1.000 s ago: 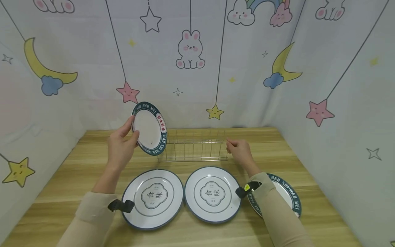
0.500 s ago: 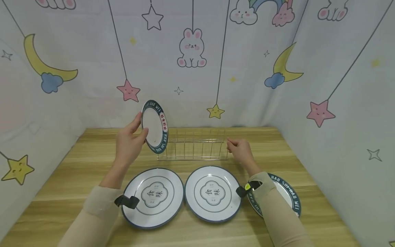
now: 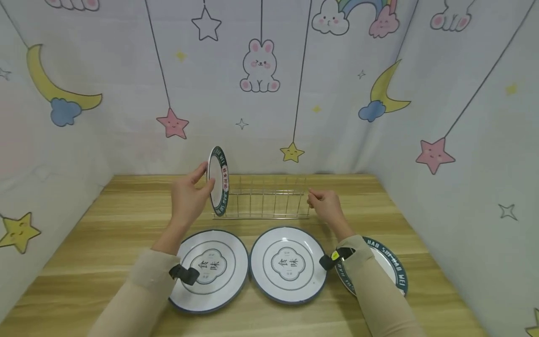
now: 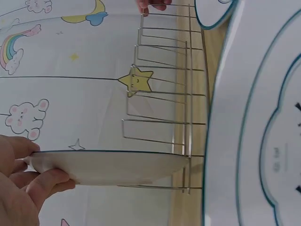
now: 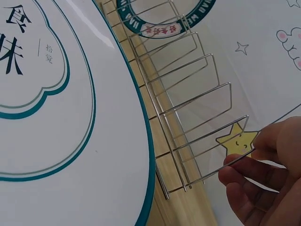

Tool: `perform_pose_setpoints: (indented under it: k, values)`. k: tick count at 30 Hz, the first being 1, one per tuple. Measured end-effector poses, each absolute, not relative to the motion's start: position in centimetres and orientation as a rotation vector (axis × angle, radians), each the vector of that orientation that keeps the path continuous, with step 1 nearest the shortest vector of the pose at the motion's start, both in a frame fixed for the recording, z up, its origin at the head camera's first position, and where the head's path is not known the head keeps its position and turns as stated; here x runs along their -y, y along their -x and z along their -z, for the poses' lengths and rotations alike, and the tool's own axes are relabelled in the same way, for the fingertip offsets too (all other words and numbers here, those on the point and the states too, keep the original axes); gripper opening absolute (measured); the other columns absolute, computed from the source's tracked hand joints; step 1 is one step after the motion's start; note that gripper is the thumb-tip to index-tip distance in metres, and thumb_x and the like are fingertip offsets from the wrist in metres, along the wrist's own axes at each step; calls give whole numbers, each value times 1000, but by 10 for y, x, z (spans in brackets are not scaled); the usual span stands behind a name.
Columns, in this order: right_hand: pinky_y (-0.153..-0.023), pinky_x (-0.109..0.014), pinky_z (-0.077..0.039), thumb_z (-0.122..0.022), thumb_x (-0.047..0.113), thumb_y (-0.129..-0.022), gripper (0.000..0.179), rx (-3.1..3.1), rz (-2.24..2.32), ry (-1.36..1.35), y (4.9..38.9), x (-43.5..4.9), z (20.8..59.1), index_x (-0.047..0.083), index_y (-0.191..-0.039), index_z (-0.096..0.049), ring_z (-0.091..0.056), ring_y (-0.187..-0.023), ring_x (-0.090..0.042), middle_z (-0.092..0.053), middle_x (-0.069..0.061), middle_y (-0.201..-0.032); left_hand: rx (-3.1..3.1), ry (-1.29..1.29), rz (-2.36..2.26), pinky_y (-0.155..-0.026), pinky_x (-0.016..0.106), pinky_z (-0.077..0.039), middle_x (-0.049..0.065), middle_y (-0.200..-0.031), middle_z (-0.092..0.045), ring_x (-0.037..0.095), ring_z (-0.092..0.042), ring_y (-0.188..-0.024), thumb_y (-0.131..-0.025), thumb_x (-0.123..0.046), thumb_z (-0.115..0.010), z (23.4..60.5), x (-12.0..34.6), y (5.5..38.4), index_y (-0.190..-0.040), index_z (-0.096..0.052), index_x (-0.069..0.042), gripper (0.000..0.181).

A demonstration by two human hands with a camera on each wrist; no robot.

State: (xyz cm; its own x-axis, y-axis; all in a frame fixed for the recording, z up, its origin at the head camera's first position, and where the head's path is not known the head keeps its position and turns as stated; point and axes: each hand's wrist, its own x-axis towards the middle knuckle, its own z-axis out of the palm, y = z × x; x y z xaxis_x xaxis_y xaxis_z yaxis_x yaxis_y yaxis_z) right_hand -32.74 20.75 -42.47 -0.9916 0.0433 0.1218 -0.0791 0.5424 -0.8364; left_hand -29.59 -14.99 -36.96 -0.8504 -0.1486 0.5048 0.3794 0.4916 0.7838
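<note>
My left hand holds a plate with a dark green lettered rim by its left edge, thumb on one face and fingers on the other. The plate stands nearly edge-on at the left end of a silver wire dish rack. In the left wrist view the lower edge of the plate reaches in between the end wires of the rack. My right hand pinches the end wire loop at the rack's right side, as the fingers in the right wrist view show.
Two white plates with blue rims lie flat in front of the rack, a left one and a middle one. Another green-rimmed plate lies at the right, partly under my right forearm. A printed curtain hangs behind the wooden table.
My left hand has moved right and lately a little down with the plate, which has turned more edge-on and come to the rack's left end. The right hand stays on the rack.
</note>
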Motion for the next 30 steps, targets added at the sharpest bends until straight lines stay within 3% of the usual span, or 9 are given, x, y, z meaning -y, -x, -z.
perform_pose_setpoints:
  k: [2,7,14,18,23,30]
  values:
    - [-63,-28,-53,-54,20,-92,28,2645,-1442,-42,328,-206,425,9,-117,-61,-63,-83,-23,-67,-11,-94,2242,150,1363,-45,22,-52,3,-126,-51,18,-66,-67,-84,-20,-67,374,150,295,-127,-54,-19,45]
    - [-64,-29,-53,-54,22,-92,28,2652,-1417,-28,328,-205,424,10,-117,-62,-63,-82,-21,-67,-10,-94,2260,139,1376,-41,22,-50,6,-127,-50,18,-66,-73,-84,-25,-67,374,150,290,-127,-54,-19,45]
    - [-65,-29,-53,-53,20,-93,28,2660,-1389,-10,324,-203,421,9,-118,-61,-63,-82,-21,-67,-9,-91,2332,143,1348,-31,21,-37,6,-129,-49,17,-65,-77,-85,-34,-63,374,152,290,-130,-50,-24,48]
    - [-64,-28,-53,-54,20,-92,28,2653,-1402,-11,322,-202,420,9,-117,-62,-63,-80,-20,-67,-10,-89,2374,135,1356,-33,21,-38,8,-129,-50,20,-66,-81,-85,-36,-62,374,154,290,-132,-47,-28,49]
    - [-62,-27,-53,-54,19,-92,27,2646,-1421,-23,321,-202,421,8,-115,-63,-63,-80,-22,-66,-10,-87,2396,174,1412,-46,21,-50,9,-131,-48,25,-63,-92,-87,-33,-60,374,155,289,-134,-44,-29,49]
    - [-57,-27,-50,-55,22,-92,27,2652,-1400,-35,322,-205,425,9,-114,-64,-62,-80,-24,-66,-9,-86,2430,162,1441,-51,24,-53,0,-136,-43,24,-60,-98,-88,-33,-60,375,158,288,-134,-43,-32,49]
